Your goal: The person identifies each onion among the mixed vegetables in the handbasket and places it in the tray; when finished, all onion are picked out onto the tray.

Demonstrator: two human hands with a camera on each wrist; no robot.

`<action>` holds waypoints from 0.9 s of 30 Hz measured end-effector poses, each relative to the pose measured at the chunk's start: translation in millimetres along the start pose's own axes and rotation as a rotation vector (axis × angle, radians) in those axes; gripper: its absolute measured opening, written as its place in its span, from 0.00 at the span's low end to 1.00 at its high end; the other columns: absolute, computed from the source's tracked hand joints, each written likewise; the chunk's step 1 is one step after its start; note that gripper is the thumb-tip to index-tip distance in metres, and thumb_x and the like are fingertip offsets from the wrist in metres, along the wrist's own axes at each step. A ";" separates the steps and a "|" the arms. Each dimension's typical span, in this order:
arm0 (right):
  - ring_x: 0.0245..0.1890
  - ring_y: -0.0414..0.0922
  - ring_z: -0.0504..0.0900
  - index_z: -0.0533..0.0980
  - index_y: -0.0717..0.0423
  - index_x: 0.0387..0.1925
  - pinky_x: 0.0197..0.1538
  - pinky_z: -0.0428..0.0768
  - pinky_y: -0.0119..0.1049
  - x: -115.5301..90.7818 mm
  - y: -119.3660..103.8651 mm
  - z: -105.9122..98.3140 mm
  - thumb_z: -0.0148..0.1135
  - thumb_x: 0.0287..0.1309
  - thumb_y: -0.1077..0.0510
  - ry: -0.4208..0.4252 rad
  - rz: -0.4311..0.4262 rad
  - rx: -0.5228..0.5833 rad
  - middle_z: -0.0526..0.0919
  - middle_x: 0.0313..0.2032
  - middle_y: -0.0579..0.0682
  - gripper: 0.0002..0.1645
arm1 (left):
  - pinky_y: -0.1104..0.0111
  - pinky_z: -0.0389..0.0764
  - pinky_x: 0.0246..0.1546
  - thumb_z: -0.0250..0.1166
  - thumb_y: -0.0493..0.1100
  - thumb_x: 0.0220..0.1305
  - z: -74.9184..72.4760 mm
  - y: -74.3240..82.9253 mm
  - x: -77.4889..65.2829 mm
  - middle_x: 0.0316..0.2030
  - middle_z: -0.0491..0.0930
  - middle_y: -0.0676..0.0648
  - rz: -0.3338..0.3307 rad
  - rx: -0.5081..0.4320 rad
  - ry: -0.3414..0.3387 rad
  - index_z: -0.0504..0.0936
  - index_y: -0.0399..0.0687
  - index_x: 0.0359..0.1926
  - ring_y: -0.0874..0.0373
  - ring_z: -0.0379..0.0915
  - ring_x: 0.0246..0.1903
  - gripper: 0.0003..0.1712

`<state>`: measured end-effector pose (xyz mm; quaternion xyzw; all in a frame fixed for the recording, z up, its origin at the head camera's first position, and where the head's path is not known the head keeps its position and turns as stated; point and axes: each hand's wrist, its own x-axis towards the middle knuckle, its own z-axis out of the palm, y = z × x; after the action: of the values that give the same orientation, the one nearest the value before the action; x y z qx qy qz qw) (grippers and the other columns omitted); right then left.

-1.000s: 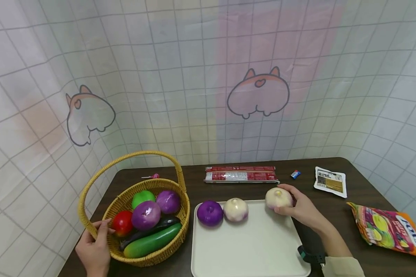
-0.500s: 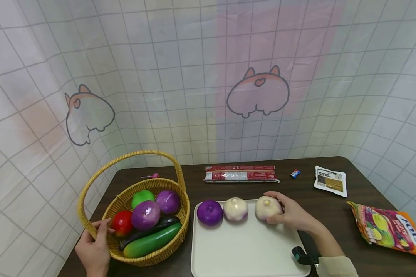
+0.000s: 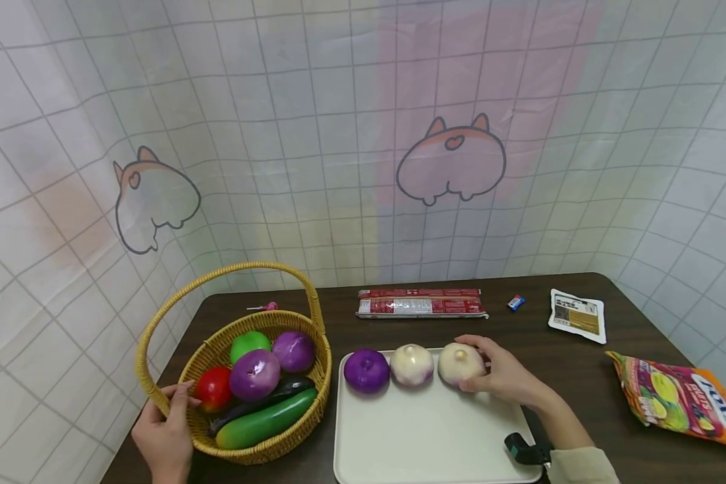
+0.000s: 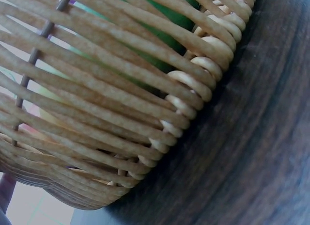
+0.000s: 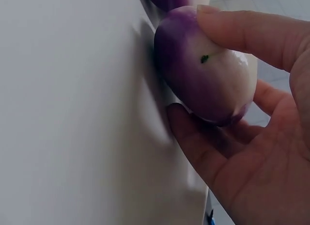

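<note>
White turnip [image 3: 460,367], stem nub [image 3: 462,354] up, long axis parallel to tray [image 3: 423,430], pinched in right grip [image 3: 508,378]; left grip [image 3: 166,433] holding basket [image 3: 278,447]

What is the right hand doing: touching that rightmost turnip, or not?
Touching. The right wrist view shows the right hand curled round the turnip, a fingertip on its skin.

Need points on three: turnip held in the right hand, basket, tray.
Held turnip [image 5: 201,77]: right wrist view, purple-and-white side.
Basket [image 4: 126,123]: left wrist view, woven side wall.
Tray [image 3: 429,437]: head view, bare middle.
</note>
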<state>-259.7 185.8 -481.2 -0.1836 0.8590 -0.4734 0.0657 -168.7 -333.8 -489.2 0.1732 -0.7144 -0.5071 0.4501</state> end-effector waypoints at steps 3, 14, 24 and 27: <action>0.54 0.56 0.75 0.64 0.55 0.68 0.46 0.76 0.44 0.1 -0.5 0.7 0.77 0.46 0.57 -0.015 0.006 0.032 0.72 0.59 0.60 0.47 | 0.79 0.69 0.21 0.64 0.35 0.65 0.1 0.8 0.0 0.22 0.83 0.58 0.001 0.001 0.000 0.85 0.32 0.36 0.69 0.76 0.19 0.08; 0.55 0.55 0.73 0.67 0.58 0.67 0.49 0.77 0.40 1.4 -0.2 1.0 0.78 0.46 0.55 0.019 -0.004 -0.035 0.70 0.55 0.58 0.47 | 0.80 0.70 0.22 0.64 0.35 0.65 0.6 1.3 -0.6 0.22 0.83 0.59 0.004 -0.001 0.003 0.84 0.31 0.36 0.69 0.76 0.19 0.08; 0.53 0.56 0.75 0.67 0.62 0.66 0.51 0.79 0.44 0.4 -1.3 0.2 0.77 0.47 0.56 0.012 -0.039 -0.025 0.71 0.55 0.60 0.45 | 0.79 0.68 0.20 0.64 0.35 0.65 0.8 1.8 -1.1 0.23 0.82 0.61 0.018 0.008 0.001 0.85 0.32 0.36 0.69 0.76 0.19 0.08; 0.53 0.57 0.75 0.67 0.63 0.66 0.52 0.78 0.47 -0.5 -1.6 0.2 0.76 0.48 0.56 0.002 -0.049 -0.017 0.72 0.57 0.62 0.45 | 0.78 0.68 0.19 0.64 0.35 0.65 0.4 1.8 -1.2 0.23 0.82 0.62 0.017 0.011 0.002 0.85 0.32 0.36 0.68 0.75 0.19 0.08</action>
<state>-258.7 185.0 -480.0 -0.2048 0.8582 -0.4678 0.0518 -168.0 -332.0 -488.3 0.1700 -0.7181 -0.4993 0.4540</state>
